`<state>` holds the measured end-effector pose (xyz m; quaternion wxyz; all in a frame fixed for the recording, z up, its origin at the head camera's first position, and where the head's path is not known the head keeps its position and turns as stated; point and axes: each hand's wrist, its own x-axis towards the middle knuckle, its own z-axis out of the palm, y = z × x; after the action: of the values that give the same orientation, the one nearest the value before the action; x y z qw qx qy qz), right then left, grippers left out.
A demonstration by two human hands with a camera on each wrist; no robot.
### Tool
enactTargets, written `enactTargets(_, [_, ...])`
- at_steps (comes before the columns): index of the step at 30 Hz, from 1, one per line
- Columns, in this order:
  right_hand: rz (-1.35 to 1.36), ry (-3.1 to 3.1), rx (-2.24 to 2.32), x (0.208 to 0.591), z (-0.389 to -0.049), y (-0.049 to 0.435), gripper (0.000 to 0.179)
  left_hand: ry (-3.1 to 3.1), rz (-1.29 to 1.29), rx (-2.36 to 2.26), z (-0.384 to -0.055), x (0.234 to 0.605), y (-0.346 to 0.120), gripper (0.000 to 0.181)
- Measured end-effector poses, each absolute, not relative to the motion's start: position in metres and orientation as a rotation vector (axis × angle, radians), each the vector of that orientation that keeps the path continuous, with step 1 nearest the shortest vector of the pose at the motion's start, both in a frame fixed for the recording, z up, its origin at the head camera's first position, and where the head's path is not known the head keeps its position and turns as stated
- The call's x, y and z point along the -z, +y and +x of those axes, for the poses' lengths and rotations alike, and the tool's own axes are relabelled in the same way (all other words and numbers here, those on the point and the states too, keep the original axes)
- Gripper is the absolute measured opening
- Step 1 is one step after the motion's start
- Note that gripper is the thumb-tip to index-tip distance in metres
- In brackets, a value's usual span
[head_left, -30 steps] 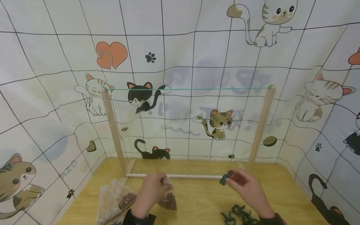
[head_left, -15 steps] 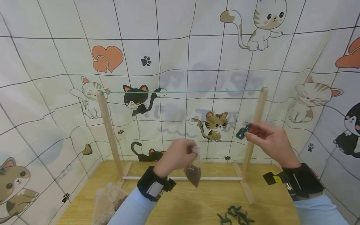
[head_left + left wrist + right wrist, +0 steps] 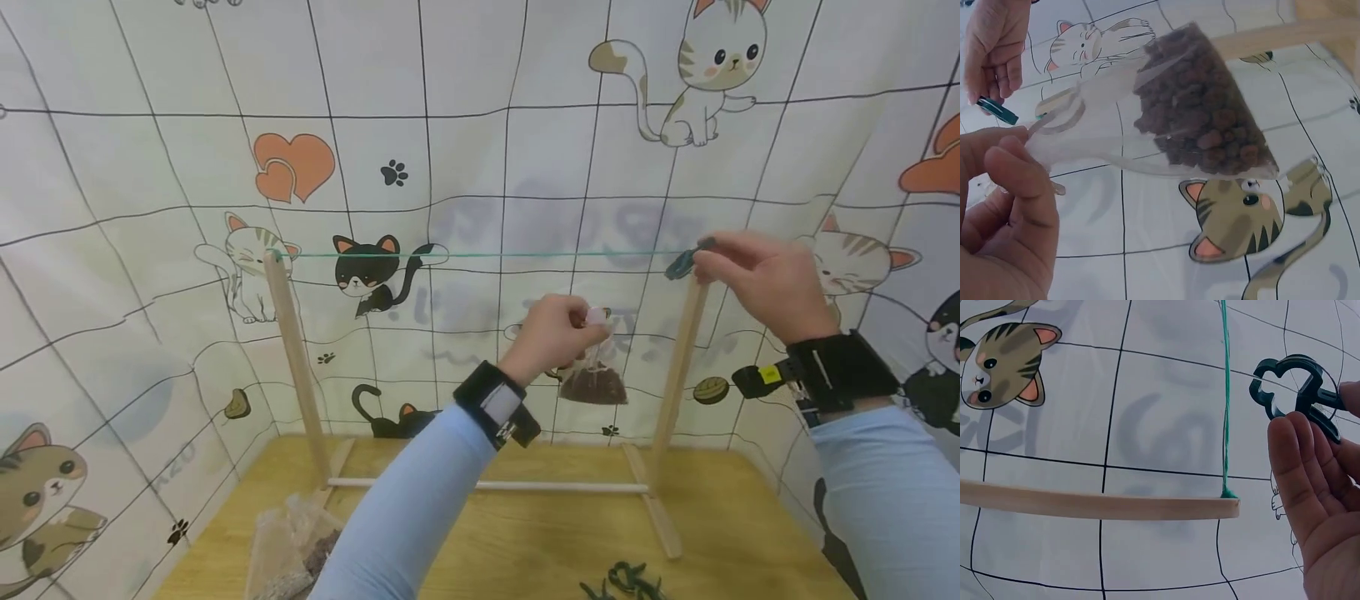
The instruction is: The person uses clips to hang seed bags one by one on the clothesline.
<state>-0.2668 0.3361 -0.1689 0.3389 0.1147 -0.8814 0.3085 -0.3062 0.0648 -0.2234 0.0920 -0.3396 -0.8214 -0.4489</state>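
My left hand (image 3: pixel 555 333) pinches the gathered top of a clear plastic bag (image 3: pixel 1204 106), and dark reddish-brown lumps fill the bag's lower end as it hangs below the line. Between thumb and fingers, my right hand (image 3: pixel 768 275) holds a dark green plastic clip (image 3: pixel 1291 384) by its handles. That clip is close to the right end of a thin green string (image 3: pixel 480 254), beside the top of the right wooden post (image 3: pixel 681 367). In the right wrist view, the string's knot (image 3: pixel 1229 494) sits on the post's end, apart from the clip.
A left wooden post (image 3: pixel 296 358) carries the string's other end, and a white rod (image 3: pixel 562 487) joins the posts low down. More filled plastic bags (image 3: pixel 292 546) lie on the wooden table (image 3: pixel 495 542) at front left. Several green clips (image 3: pixel 630 579) lie at the front right.
Both hands have risen from near the table to about string height. The left hand has carried the bag up and rightward; the right hand has lifted the clip to the string's right end.
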Motion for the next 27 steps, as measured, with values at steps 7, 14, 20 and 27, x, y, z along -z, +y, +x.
enactTargets(7, [0.285,-2.285,-0.757,0.146,-0.281,0.343,0.043,-2.383,-0.886,1.713,-0.329,0.204,0.107,0.031])
enactTargets(14, [0.288,-2.331,-0.858,0.137,-0.299,0.343,0.045,-2.394,-0.808,1.771,-0.344,0.199,0.133,0.02])
enactTargets(20, [0.27,-2.364,-0.945,0.134,-0.305,0.346,0.048,-2.406,-0.696,1.728,-0.356,0.199,0.144,0.019])
enactTargets(27, [0.237,-2.412,-0.979,0.128,-0.305,0.347,0.054,-2.413,-0.63,1.639,-0.369,0.194,0.151,0.015])
